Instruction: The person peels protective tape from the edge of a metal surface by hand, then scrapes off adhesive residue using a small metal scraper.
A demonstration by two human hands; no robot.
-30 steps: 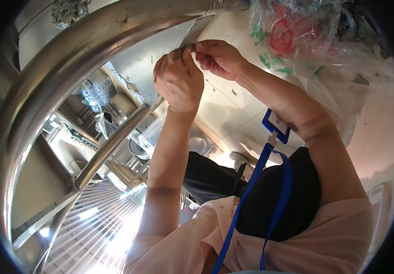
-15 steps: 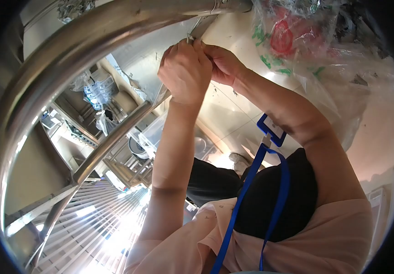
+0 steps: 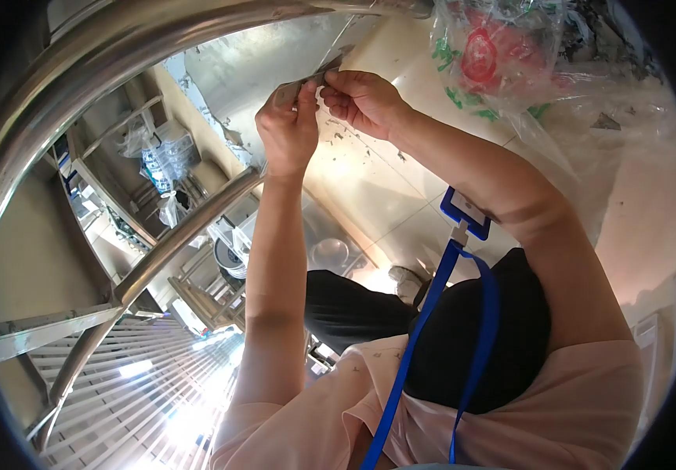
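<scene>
A thin, grey, flat strip [image 3: 288, 95] stretches between my two hands above the floor, near the edge of the metal surface; its kind is unclear. My left hand [image 3: 287, 129] pinches one end between thumb and fingers. Close beside it, my right hand [image 3: 363, 100] grips the other end between thumb and forefinger, the remaining fingers curled in. A fine pale line runs up from the fingertips across the shiny metal surface [image 3: 259, 63]. Small dark scraps lie on that metal and on the tiles below.
A thick metal tube [image 3: 79, 90] curves round the upper left, and a thinner rail [image 3: 189, 231] crosses below it. A clear plastic bag [image 3: 502, 59] with red and green print sits upper right. Shelving with a wrapped blue-and-white item [image 3: 157, 168] stands left. My blue lanyard [image 3: 432, 305] hangs in front.
My hands have drawn apart, the left one shifting left and turning so the grey strip shows between them. The view has shifted slightly.
</scene>
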